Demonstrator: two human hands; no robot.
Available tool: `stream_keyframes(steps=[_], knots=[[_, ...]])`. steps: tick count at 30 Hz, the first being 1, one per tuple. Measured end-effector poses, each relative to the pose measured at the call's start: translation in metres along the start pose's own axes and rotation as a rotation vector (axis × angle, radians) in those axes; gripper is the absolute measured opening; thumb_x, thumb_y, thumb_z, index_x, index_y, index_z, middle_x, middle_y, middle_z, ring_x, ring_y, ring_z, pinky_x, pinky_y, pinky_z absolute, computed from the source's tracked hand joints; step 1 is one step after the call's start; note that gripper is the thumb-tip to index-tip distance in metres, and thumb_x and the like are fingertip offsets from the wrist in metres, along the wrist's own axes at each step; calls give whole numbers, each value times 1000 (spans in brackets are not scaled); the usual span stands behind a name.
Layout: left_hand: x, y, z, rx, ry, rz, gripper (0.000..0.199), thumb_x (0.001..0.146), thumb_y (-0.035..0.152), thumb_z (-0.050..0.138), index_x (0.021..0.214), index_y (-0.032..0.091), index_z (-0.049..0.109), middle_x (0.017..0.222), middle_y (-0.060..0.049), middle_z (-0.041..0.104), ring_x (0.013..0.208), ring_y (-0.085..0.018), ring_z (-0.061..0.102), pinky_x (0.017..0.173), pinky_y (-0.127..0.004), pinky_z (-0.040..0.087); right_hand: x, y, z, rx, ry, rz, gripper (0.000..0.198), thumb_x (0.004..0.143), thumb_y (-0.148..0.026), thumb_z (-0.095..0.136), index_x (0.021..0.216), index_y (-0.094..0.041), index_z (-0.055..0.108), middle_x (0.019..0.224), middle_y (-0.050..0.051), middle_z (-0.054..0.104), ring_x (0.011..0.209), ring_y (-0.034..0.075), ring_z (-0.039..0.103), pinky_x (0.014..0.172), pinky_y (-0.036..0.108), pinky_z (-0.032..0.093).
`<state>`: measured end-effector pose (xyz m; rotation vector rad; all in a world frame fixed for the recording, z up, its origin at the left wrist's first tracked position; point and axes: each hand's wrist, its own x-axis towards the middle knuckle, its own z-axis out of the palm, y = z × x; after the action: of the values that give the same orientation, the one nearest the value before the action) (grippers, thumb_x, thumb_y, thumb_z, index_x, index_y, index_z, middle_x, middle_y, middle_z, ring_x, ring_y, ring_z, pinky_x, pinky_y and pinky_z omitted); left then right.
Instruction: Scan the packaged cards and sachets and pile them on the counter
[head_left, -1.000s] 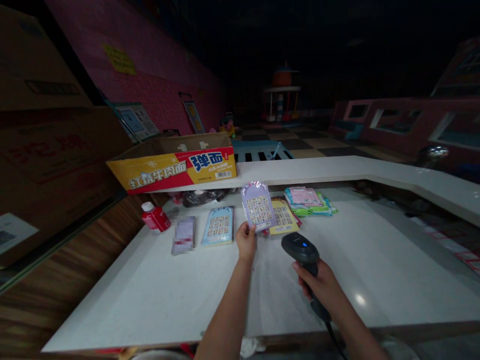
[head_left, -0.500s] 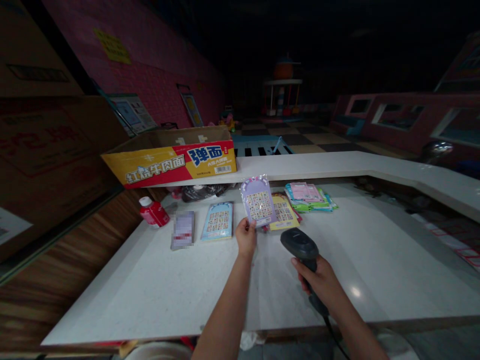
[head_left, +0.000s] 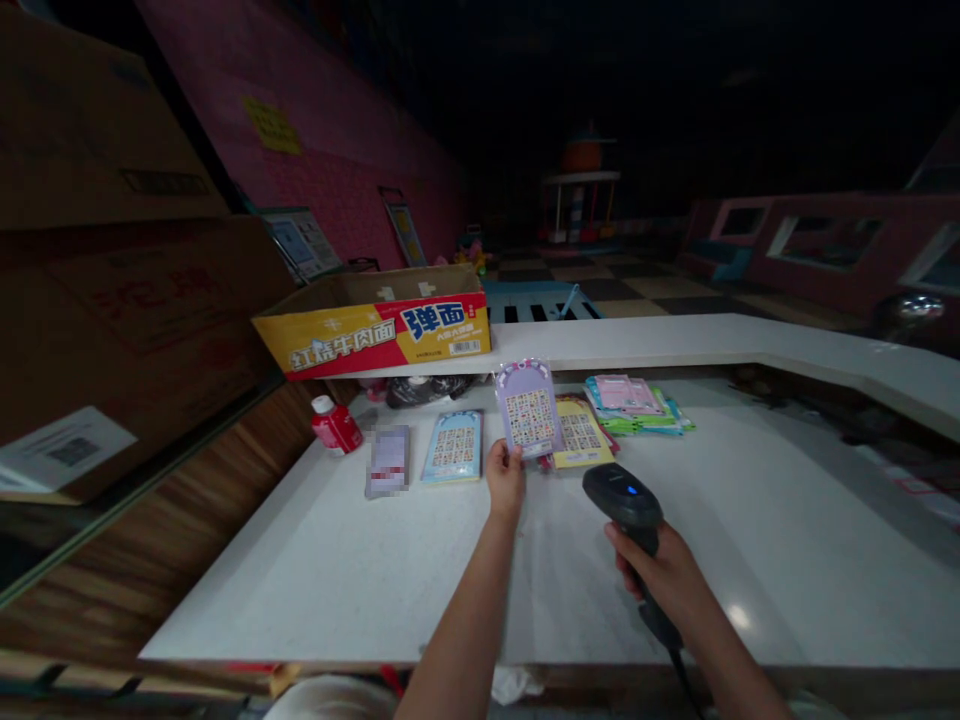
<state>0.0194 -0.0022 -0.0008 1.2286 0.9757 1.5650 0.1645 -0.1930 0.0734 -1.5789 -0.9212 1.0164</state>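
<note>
My left hand (head_left: 505, 478) is closed on the lower left corner of a purple sticker pack (head_left: 529, 410) in clear wrap, held tilted up with its printed grid facing me. My right hand (head_left: 656, 565) grips the handle of a black barcode scanner (head_left: 624, 497), whose head points toward the pack; a blue light glows on its top. Partly hidden behind the purple pack lies a yellow sticker pack (head_left: 581, 432). A blue sticker pack (head_left: 453, 447) rests on the counter left of my left hand, with a phone-sized, blurred-out item (head_left: 389, 462) beside it.
A red bottle with a white cap (head_left: 335, 426) stands at the left. Pink and green packets (head_left: 634, 400) are piled at the back right. A yellow and red noodle carton (head_left: 390, 325) sits on the raised ledge (head_left: 637, 340). Brown boxes (head_left: 142, 320) are stacked at far left.
A blue light now shows on the barcode scanner, which was dark before. The whole view has shifted, so everything appears farther right. Both hands keep their holds.
</note>
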Motion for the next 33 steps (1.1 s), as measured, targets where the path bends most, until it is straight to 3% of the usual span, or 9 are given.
stream_keyframes(steps=[5,9,12,16,20,23,25,33], knots=[[6,17,-34,129,178,6,33,79,44,59,97,17,56,86,-4,63,68,-15,58,57,-25,48,1,5,-2,19,29,3,37,72,-55,65,76,-20,52,48,-4,55,35,12,50,34,24,37],[20,38,-77,470,377,50,22,81,25,54,100,17,59,87,-5,64,79,-19,62,70,-30,50,1,4,1,18,18,1,38,70,-56,65,74,-20,52,47,-4,55,36,13,50,35,24,38],[28,53,-98,748,429,-15,23,82,15,50,103,15,60,85,-7,65,82,-21,63,75,-33,49,-1,2,6,15,-7,-11,38,70,-55,65,73,-20,51,48,-4,55,36,13,50,35,24,38],[26,69,-101,1128,358,-94,29,86,13,46,110,9,61,94,-16,65,91,-27,63,80,-37,47,-3,-1,12,12,-34,0,38,68,-55,66,72,-21,51,48,-4,55,35,13,50,34,24,37],[11,75,-93,1438,289,46,37,88,20,48,121,11,60,112,-20,60,108,-32,55,92,-44,42,-2,-2,11,2,-45,-16,37,68,-55,66,71,-21,50,48,-4,55,35,13,50,34,25,37],[0,70,-88,1452,34,182,39,89,35,53,124,21,61,126,-15,56,121,-32,47,102,-47,36,-2,0,11,3,-44,-31,36,71,-54,65,71,-21,51,47,-4,54,35,12,49,34,24,37],[-6,63,-87,1453,-78,188,43,86,46,56,123,26,63,133,-13,54,129,-33,41,107,-52,30,-1,1,12,0,-39,-29,35,70,-53,65,70,-21,51,47,-4,54,35,12,49,34,24,37],[-16,47,-88,1460,-52,184,44,87,47,54,125,26,62,135,-13,54,132,-34,40,111,-57,24,1,3,13,19,-31,7,37,68,-54,67,73,-21,52,49,-4,55,36,13,51,34,24,37]])
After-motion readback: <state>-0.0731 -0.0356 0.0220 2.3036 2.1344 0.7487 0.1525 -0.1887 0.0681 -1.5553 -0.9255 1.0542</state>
